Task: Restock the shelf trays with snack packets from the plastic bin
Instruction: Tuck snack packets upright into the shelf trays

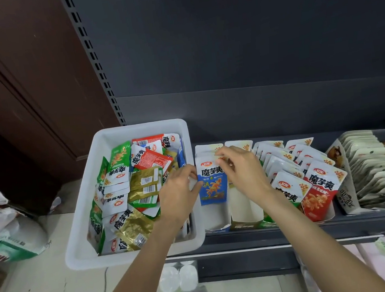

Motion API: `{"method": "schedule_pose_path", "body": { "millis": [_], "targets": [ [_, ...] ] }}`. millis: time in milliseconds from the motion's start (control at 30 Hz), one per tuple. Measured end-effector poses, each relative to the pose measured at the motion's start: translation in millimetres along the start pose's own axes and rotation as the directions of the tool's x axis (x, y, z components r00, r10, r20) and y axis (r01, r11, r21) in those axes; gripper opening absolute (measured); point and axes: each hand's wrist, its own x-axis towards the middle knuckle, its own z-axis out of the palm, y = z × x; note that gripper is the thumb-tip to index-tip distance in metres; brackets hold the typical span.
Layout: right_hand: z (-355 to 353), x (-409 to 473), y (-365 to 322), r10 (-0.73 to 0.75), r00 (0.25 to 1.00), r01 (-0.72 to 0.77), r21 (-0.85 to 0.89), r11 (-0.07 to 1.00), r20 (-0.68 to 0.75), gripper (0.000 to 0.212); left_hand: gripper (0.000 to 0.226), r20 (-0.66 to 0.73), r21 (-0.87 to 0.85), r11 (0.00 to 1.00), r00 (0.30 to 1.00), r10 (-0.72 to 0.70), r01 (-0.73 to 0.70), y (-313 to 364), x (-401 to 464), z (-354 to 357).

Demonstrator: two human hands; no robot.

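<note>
A white plastic bin (82, 217) holds several mixed snack packets, green, gold, red and white. To its right on the shelf stands a white cardboard tray (216, 217) with blue-and-white packets (212, 182) upright at its back. My left hand (177, 195) holds the left edge of the front blue packet. My right hand (242, 170) pinches the packets' top edge from the right. Beside this tray stands a second white tray (245, 208), then rows of red packets (318, 192).
The dark shelf ledge (299, 232) runs along the front. Far right sits a display box (346, 195) of pale packets. White bags (1, 224) lie on the floor at left. A brown wall panel rises behind the bin. Goods show on the lower shelf.
</note>
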Motion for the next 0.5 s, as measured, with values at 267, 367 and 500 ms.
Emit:
{"method": "schedule_pose_path", "body": {
  "millis": [267, 367, 500],
  "targets": [
    [22, 2, 14, -0.025, 0.995, -0.009, -0.346, 0.938, -0.095, 0.011, 0.019, 0.01, -0.083, 0.995, 0.999, -0.049, 0.05, -3, 17, -1],
    [21, 5, 17, -0.039, 0.977, -0.021, -0.279, 0.96, -0.208, 0.017, 0.023, -0.005, -0.128, 0.988, 0.996, -0.088, 0.087, 3, 18, -10],
    [17, -5, 3, -0.205, 0.936, 0.145, -0.216, 0.966, -0.287, 0.017, 0.022, -0.268, -0.175, 0.982, 0.963, 0.016, -0.065, 6, 3, -35]
  ]
}}
